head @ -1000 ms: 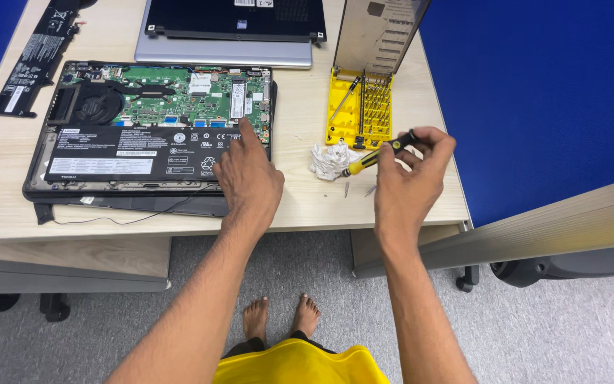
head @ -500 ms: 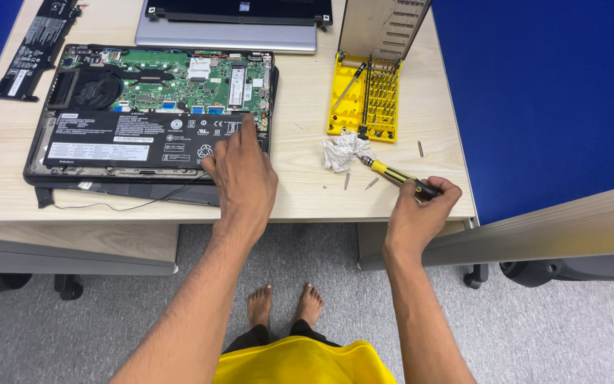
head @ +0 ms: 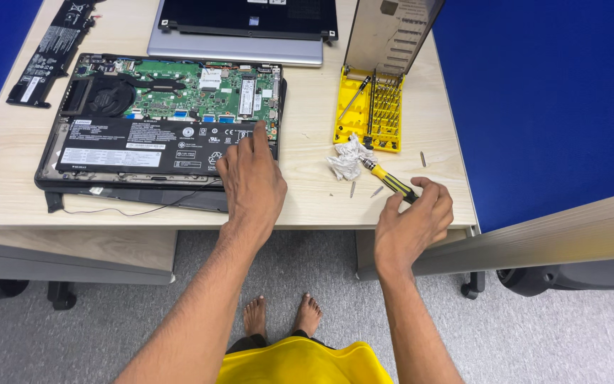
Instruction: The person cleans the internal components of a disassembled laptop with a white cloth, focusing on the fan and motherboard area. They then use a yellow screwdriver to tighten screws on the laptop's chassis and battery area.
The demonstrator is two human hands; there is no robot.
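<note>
Screwdriver [head: 390, 180], one; yellow and black; held in the closed grip of the right hand [head: 412, 226]; long axis slanting up and to the left, tip toward the crumpled white tissue [head: 345, 158]; lying above the right part of the surface [head: 307, 192].
Opened laptop [head: 161, 131], one; base cover off, black battery and green board exposed; to the left of the screwdriver, well apart from its tip.
Left hand [head: 251, 181], flat on the laptop's near right corner, fingers extended, gripping nothing; nearer to the laptop than the right hand.
Yellow bit case [head: 368, 110], one, lid up.
Loose bits [head: 376, 190], three, on the surface near the screwdriver.
Second laptop [head: 239, 32], one, at far edge.
Separate black battery [head: 50, 51], one, far left.
</note>
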